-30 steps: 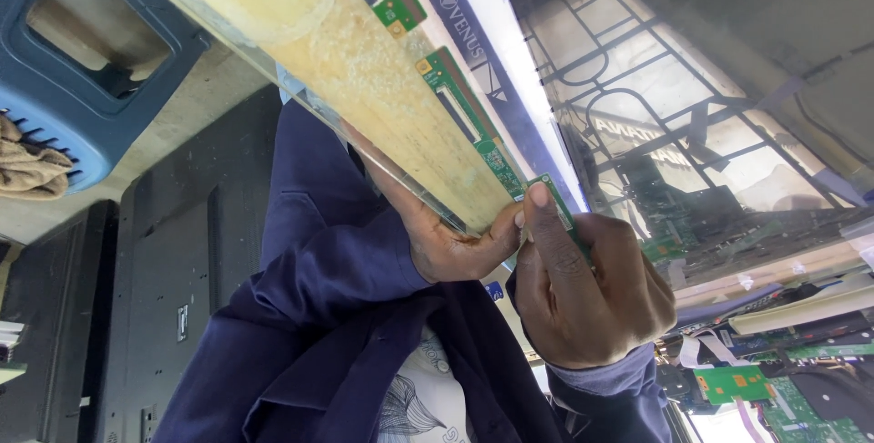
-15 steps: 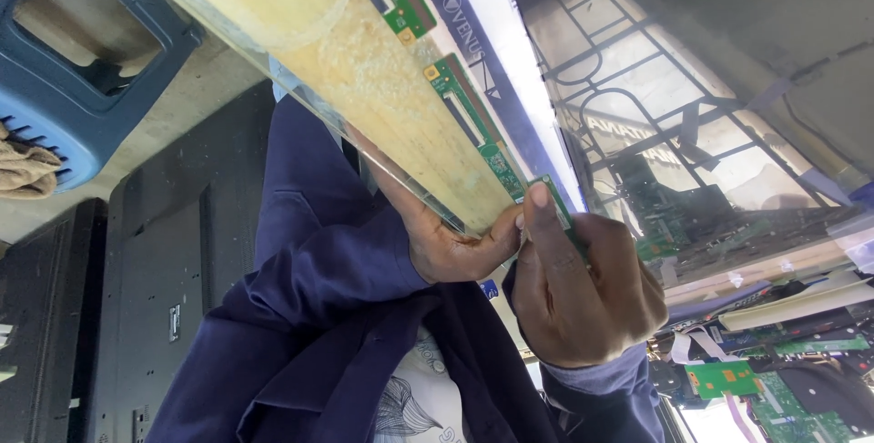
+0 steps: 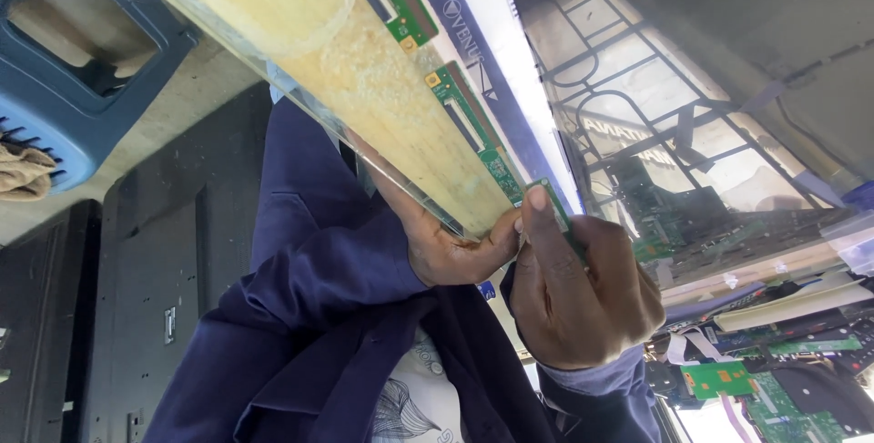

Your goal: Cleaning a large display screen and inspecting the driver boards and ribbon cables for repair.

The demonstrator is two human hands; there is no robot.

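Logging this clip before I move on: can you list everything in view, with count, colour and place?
Display panel: one, yellowish, running from top left to centre.
Narrow circuit strips: several, green, along the panel's upper edge.
Plastic stool or crate: one, blue, top left.
Cloth: one, tan, left edge.
Flat panel backs: at least two, black, lower left.
Loose circuit boards: several, green, lower right.
Window grille: one, dark metal, seen as a reflection, upper right.
Sleeves: dark blue, centre.
Left hand: under the panel's end.
Right hand: fingers pinching the end circuit strip.
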